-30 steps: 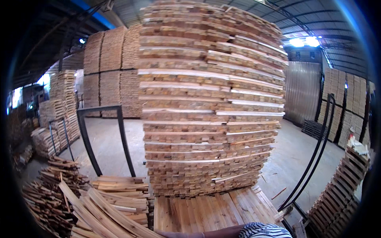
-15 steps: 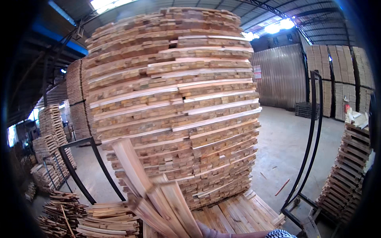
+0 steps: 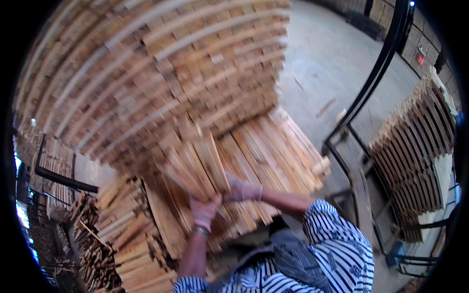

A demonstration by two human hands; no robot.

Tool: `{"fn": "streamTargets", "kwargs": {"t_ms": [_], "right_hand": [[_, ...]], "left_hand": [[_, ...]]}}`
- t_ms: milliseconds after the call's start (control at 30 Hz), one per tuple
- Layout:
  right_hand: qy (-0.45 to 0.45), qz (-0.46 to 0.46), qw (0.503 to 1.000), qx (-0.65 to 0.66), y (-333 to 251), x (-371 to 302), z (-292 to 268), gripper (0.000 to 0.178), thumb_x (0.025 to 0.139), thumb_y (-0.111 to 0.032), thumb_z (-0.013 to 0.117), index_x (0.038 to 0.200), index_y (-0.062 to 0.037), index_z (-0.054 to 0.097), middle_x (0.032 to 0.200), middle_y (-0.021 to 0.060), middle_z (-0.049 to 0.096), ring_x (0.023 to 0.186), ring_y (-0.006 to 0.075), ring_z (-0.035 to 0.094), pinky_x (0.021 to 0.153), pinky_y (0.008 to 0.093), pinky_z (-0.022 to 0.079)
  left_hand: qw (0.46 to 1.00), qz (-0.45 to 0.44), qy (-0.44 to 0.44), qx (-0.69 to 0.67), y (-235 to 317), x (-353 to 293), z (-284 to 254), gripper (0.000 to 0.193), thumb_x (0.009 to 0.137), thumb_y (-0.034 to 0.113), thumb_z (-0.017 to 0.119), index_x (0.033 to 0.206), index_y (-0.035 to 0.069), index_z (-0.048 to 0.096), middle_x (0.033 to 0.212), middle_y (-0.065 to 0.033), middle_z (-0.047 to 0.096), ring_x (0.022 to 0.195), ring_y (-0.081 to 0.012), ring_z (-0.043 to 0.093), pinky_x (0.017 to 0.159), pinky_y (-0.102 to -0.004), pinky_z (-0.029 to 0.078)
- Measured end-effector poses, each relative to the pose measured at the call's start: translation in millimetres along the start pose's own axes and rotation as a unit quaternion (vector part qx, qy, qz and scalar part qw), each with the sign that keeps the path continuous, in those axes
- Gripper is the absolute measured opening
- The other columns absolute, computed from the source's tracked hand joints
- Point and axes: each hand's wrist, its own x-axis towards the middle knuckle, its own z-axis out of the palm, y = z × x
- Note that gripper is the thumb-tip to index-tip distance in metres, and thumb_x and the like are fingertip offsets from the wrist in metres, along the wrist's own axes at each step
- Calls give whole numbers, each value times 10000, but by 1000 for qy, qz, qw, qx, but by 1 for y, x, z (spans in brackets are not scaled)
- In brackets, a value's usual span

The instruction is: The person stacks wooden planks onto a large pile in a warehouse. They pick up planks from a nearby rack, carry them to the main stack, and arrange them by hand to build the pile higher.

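Two gloved hands, the left (image 3: pixel 204 212) and the right (image 3: pixel 245 189), grasped one bunch of boards (image 3: pixel 193 168), too blurred to count, by its near end and right edge. The left forearm reached forward; the right came in sideways from a bent elbow. The bunch's long axis ran ahead of the hands and slightly left, toward one tall stack (image 3: pixel 210 68). One layer of planks (image 3: pixel 278 156) lay right of it.
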Motion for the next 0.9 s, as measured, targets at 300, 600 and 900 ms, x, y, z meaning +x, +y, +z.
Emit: {"fn": "streamTargets", "kwargs": {"t_ms": [300,600,900], "right_hand": [[134,268,932,203,-27,-30,-55,740,799,-332,804,1384,-16,478,1213,147,657,1095,225,625,956,366,498],[83,564,767,-294,9,-70,-128,956,786,-424,768,1505,-22,284,1288,238,571,1168,381,593,980,457,484],[130,471,837,-245,83,-117,-148,866,802,-376,746,1469,7,348,1243,259,592,1170,396,583,1001,452,462]], "left_hand": [[947,-182,-42,-261,5,23,38,513,866,118,758,1306,-51,553,1150,-91,686,1039,-185,647,957,-320,513],[916,-399,-2,-40,-54,60,100,735,755,252,838,1333,-59,507,1301,-175,608,1157,-287,603,1033,-361,451],[839,-504,74,190,-50,71,173,950,748,292,816,1452,-84,302,1518,-254,397,1388,-327,441,1147,-393,353]]}}
